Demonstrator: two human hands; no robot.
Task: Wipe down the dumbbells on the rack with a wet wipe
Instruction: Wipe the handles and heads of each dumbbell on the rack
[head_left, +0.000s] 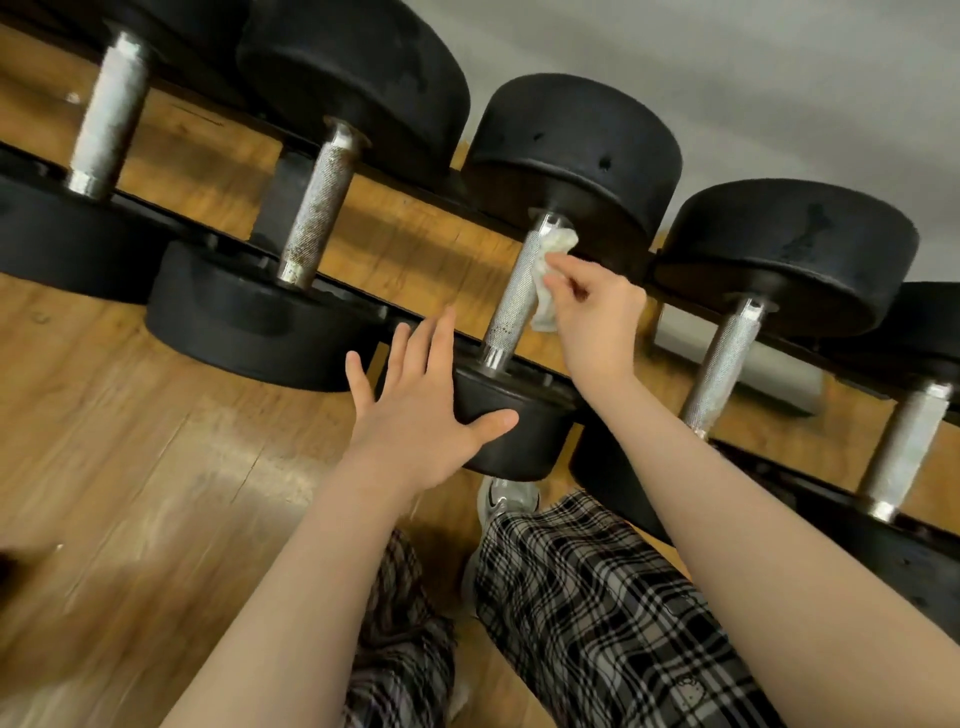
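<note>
Several black dumbbells with knurled steel handles lie side by side on a black rack. My right hand pinches a crumpled white wet wipe and holds it against the right side of the middle dumbbell's handle. My left hand is spread with straight fingers, its thumb lying on that dumbbell's near black head. The dumbbell's far head sits behind the wipe.
Neighbouring dumbbells flank the middle one: one handle to the left, one to the right. Wooden floor spreads below the rack. My plaid trousers and a pale shoe are close under the rack.
</note>
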